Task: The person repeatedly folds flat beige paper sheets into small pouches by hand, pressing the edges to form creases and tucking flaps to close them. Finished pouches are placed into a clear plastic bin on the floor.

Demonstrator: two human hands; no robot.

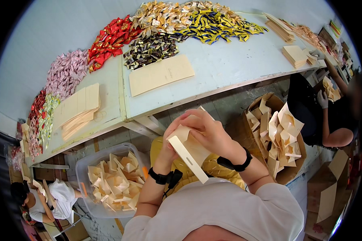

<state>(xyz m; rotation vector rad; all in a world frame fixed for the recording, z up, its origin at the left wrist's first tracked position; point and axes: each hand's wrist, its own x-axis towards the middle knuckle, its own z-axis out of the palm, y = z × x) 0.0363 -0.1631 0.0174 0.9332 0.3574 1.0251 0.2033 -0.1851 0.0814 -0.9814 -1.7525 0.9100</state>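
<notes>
In front of my chest I hold a partly folded cream paper box (198, 153), tilted, with a narrow slotted strip along its near edge. My left hand (173, 130) is closed around its left side, and most of those fingers are hidden behind the paper. From the other side my right hand (213, 135) grips it, fingers curved over the upper part and thumb pressed towards the inside. The two hands nearly meet at the top. Both wrists wear black bands.
A clear plastic tub (81, 180) of folded boxes stands left, a carton (245, 134) of them right. On the table (229, 60) lie flat cream sheets (161, 75), another stack (80, 105) and heaps of wrapped sweets (108, 42). People sit at far left and right.
</notes>
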